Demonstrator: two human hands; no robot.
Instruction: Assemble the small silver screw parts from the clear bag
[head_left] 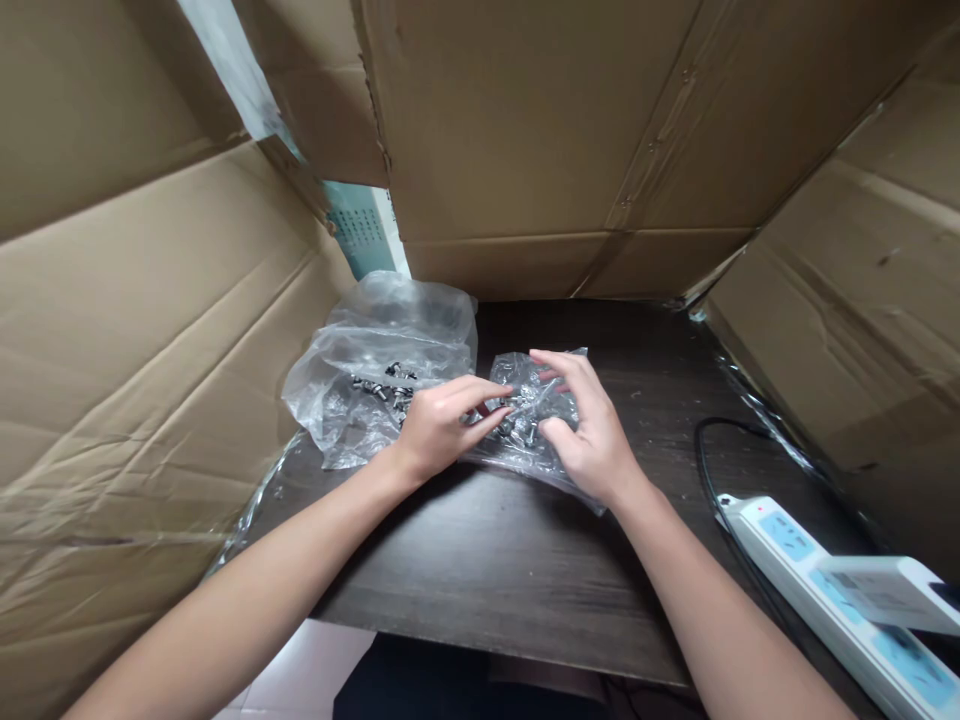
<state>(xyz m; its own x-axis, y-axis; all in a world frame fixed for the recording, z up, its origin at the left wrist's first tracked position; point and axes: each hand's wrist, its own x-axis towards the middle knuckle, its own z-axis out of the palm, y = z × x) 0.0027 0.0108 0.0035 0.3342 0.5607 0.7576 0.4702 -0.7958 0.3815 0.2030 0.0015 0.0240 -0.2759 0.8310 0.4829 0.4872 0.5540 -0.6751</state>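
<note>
- Currently, left hand at center, over the metal parts in the small clear bag; thumb and index tips nearly together, can't tell if they pinch a piece.
- Right hand just right of it, at the bag's right side; thumb and fingers spread apart.
- Large clear bag left of center, dark and silver screws in it, partly behind left hand.
- Both bags on dark table.
- White power strip lower right, black cable beside it.
- Cardboard across top and both sides.

hands: 2 | clear plastic bags: 2 | power strip: 1
</note>
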